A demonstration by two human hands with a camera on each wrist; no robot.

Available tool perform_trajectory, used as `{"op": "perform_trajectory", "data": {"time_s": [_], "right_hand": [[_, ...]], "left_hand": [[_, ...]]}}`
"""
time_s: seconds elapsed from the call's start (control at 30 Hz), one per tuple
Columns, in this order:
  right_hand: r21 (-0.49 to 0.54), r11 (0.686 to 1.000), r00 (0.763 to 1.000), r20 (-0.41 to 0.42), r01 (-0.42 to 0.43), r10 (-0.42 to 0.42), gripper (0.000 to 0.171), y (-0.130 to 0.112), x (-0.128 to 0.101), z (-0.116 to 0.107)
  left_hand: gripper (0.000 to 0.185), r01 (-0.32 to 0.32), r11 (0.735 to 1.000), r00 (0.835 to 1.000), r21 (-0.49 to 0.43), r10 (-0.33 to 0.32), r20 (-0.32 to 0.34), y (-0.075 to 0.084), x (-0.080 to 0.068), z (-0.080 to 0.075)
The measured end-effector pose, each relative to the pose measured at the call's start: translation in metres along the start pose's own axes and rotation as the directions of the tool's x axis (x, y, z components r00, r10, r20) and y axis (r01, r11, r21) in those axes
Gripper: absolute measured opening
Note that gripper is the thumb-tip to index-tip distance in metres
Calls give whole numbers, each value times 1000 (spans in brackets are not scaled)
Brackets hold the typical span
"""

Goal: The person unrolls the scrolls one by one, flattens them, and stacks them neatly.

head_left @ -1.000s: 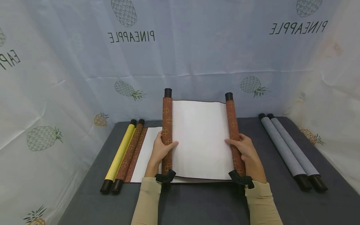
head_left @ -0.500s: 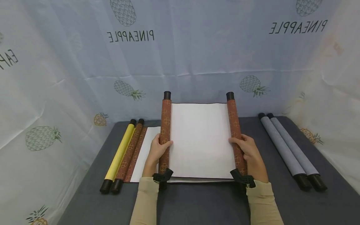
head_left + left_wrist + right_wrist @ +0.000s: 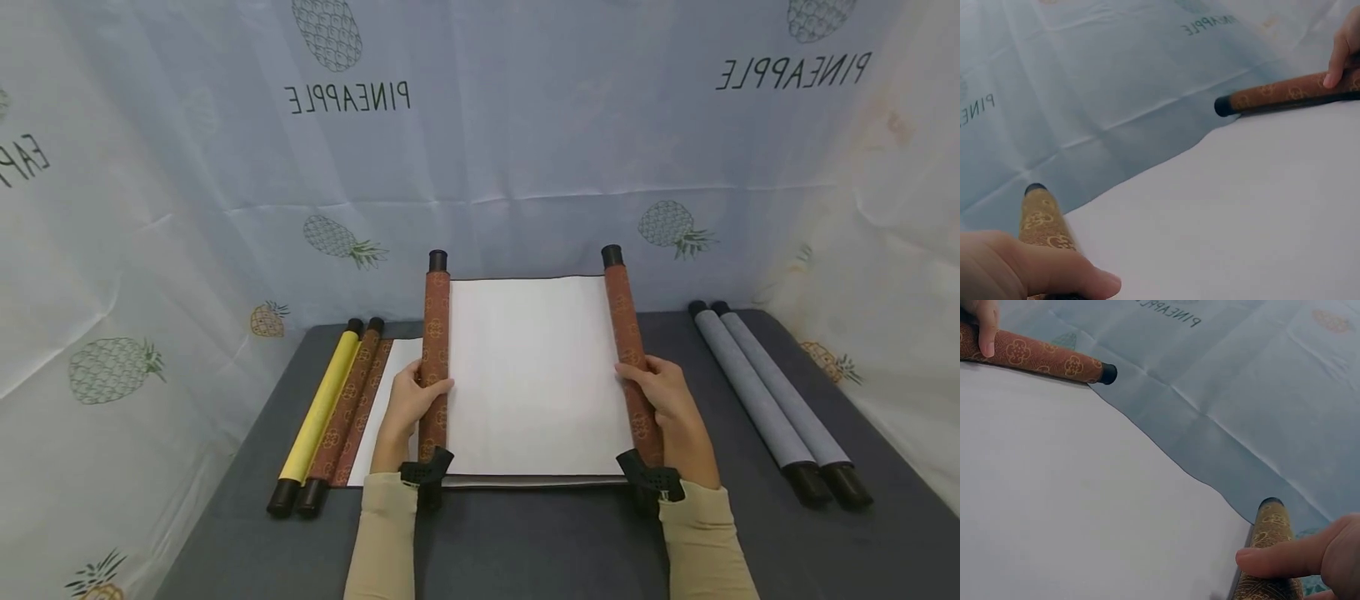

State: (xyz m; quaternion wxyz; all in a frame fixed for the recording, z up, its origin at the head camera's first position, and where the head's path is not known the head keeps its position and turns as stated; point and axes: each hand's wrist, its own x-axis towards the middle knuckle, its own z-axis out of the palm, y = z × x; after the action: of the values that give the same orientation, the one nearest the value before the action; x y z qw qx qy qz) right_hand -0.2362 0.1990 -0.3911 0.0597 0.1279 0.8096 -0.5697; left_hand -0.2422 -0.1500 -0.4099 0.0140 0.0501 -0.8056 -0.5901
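- Dark grey table (image 3: 525, 550): fills lower frame.
- White paper scroll with brown patterned rollers (image 3: 534, 375): frame centre, spread open above the table.
- Left hand (image 3: 408, 404): grasps left roller, thumb over it.
- Right hand (image 3: 671, 400): grasps right roller.

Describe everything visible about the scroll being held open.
The scroll is a blank white sheet stretched between two brown rollers with gold flower patterning and black end caps. The left hand grips the left roller and the right hand grips the right roller. It is tilted up above the grey table.
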Motion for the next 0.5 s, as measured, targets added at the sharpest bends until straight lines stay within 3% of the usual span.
{"op": "perform_trajectory", "data": {"time_s": [0.17,0.3,0.5], "right_hand": [[8,1000,1000,-4,14,-14,68,-1,-1,0],[0,999,999,-22,45,-45,64,-1,1,1],[-3,998,997,-35,68,-68,63,-1,3,2]], "left_hand": [[78,4,998,999,-56,-2,38,1,0,-2],[84,-24,998,996,-65,29,78,2,2,0],[87,-12,997,993,-81,21,119,6,3,1]]}}
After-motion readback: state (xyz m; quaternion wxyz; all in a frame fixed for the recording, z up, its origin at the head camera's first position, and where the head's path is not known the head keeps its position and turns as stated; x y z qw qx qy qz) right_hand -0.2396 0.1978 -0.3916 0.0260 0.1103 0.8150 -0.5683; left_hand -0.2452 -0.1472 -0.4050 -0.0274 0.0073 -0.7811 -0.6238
